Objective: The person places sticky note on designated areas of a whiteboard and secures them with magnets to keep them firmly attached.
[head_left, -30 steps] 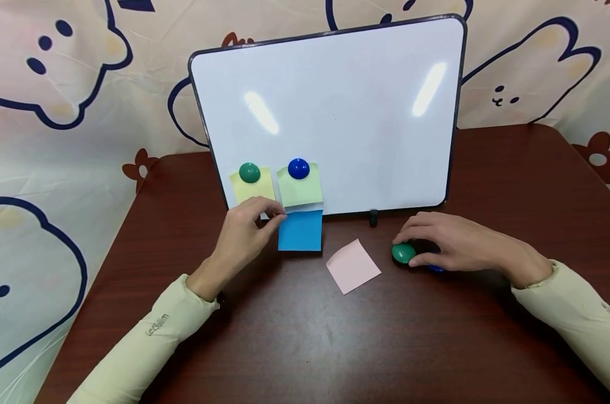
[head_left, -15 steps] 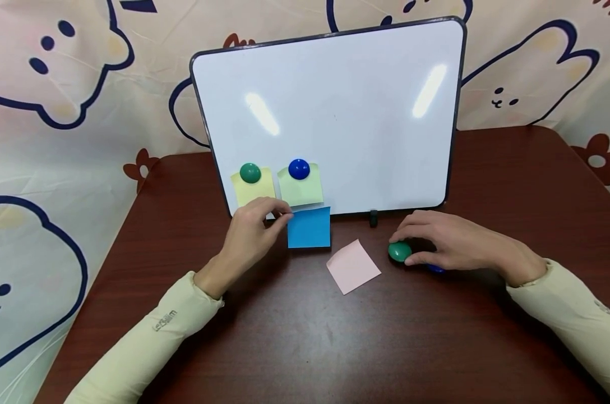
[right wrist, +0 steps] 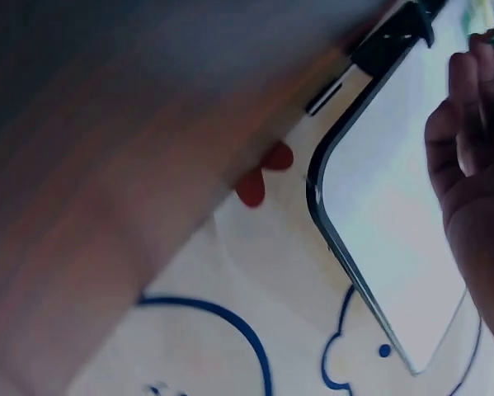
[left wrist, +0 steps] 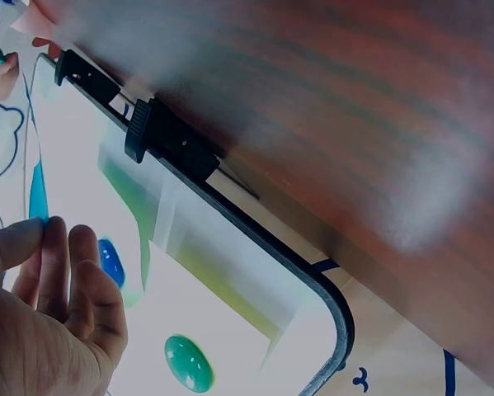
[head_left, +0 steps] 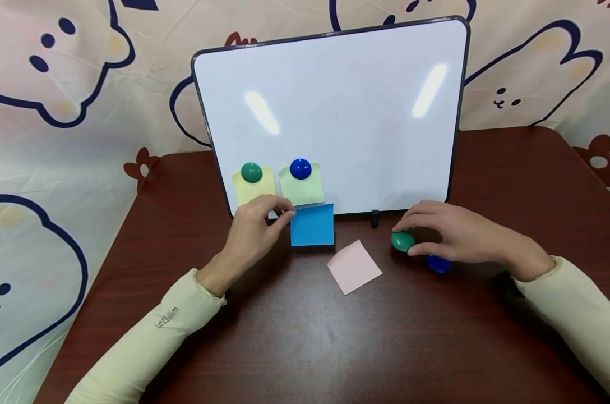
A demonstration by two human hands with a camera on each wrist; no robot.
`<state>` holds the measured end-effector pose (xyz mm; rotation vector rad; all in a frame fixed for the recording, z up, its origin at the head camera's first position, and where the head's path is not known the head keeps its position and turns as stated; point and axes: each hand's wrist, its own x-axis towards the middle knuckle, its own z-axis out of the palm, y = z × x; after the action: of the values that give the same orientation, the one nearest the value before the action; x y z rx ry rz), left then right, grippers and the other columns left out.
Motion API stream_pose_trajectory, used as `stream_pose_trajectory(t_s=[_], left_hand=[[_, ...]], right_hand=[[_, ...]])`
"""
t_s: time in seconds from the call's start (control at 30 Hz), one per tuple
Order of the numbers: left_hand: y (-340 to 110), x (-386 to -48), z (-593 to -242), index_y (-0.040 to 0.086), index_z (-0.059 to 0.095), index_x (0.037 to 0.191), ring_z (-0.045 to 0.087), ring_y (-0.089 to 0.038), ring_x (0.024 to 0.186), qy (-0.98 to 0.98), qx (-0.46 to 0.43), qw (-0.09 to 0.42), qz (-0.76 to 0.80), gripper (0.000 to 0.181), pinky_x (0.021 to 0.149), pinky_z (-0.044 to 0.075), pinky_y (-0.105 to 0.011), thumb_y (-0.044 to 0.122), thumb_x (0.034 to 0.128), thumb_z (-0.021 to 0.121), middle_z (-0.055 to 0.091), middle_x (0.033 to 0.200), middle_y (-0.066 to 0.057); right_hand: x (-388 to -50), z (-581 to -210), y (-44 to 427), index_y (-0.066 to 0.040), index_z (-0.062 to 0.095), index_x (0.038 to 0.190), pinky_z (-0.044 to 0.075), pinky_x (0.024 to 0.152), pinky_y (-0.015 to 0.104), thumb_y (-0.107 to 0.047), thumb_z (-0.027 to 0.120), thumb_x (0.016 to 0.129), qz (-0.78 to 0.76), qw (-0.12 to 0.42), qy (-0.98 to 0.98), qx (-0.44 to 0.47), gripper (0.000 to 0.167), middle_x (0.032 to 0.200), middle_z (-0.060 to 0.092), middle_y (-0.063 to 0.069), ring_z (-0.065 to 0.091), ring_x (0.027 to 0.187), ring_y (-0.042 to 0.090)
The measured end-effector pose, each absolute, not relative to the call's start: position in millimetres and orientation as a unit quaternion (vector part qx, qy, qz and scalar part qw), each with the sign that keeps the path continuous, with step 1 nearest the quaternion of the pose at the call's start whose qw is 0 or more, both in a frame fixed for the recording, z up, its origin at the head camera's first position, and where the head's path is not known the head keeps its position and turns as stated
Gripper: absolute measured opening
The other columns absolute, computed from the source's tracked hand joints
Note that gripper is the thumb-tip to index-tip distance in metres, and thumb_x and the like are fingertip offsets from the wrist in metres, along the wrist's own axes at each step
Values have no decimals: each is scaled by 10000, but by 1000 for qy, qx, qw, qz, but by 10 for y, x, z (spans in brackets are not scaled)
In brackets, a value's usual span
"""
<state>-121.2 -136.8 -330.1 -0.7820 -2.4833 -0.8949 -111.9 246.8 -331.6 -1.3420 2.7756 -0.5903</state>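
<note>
My left hand point(head_left: 257, 230) pinches the upper left corner of a blue note point(head_left: 312, 225), just below the whiteboard's lower edge. In the left wrist view thumb and fingertips meet on the blue note point(left wrist: 38, 194). My right hand point(head_left: 461, 233) grips a green magnet point(head_left: 403, 241) between thumb and fingers, with a blue magnet point(head_left: 439, 264) on the table below it. On the whiteboard point(head_left: 335, 112), a green magnet point(head_left: 252, 173) holds a yellow note point(head_left: 254, 188), and a blue magnet point(head_left: 300, 169) holds a pale green note point(head_left: 302, 191).
A pink note point(head_left: 355, 267) lies on the table point(head_left: 310, 336) between my hands. One black clip foot point(head_left: 374, 218) shows under the whiteboard's lower edge. Behind stands a cloth backdrop point(head_left: 83, 157) with cartoon drawings.
My left hand has carried the blue note a little right and up. My right hand has risen with the green magnet, and more of the blue magnet beneath shows.
</note>
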Motion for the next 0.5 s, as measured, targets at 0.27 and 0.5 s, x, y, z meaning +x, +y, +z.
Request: stream_pose_trajectory(t_s=[0.27, 0.5], left_hand=[[-1336, -1220, -3271, 62, 726, 984, 652, -174, 839, -882, -279, 197, -324, 111, 711, 557, -347, 124, 894, 744, 723, 903, -67], [-1305, -1250, -3272, 69, 729, 991, 642, -164, 833, -883, -272, 192, -331, 108, 694, 536, -333, 126, 900, 738, 719, 896, -56]], right_hand=[[-1162, -3342, 2498, -287, 663, 1215, 535, 904, 343, -296, 794, 854, -169, -2, 888, -427, 384, 1180, 618, -152, 552, 1109, 45], [-1179, -3356, 2480, -284, 666, 1212, 534, 909, 354, -305, 788, 859, -171, 7, 889, -424, 373, 1177, 620, -148, 549, 1109, 49]])
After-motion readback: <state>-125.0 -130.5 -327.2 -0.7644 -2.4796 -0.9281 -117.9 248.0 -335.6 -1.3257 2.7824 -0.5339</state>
